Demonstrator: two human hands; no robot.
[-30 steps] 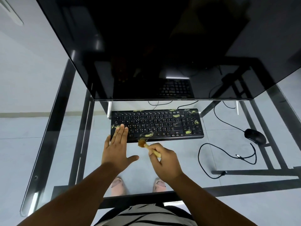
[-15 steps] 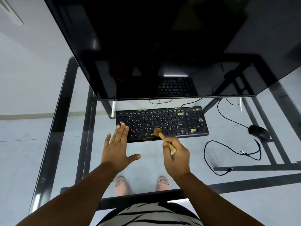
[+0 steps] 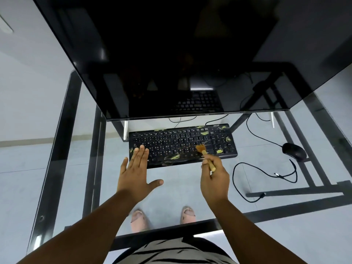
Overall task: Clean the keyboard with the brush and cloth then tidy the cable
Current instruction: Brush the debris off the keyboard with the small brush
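A black keyboard (image 3: 182, 143) lies on the glass desk under the monitor, dotted with several yellow-green scraps. My right hand (image 3: 215, 178) grips a small wooden brush (image 3: 204, 156); its orange bristles touch the keys right of the keyboard's middle. My left hand (image 3: 136, 170) lies flat with straight fingers, fingertips pressing on the keyboard's front left corner. A loose black cable (image 3: 266, 175) curls on the glass to the right of the keyboard. No cloth is in view.
A large dark monitor (image 3: 171, 54) overhangs the back of the keyboard. A black mouse (image 3: 294, 151) sits at the right. The glass desk (image 3: 171, 189) has a black metal frame; my feet show through it.
My right hand has carried the brush rightward along the keyboard, from its front left-middle to right of centre. My left hand keeps pressing on the left corner.
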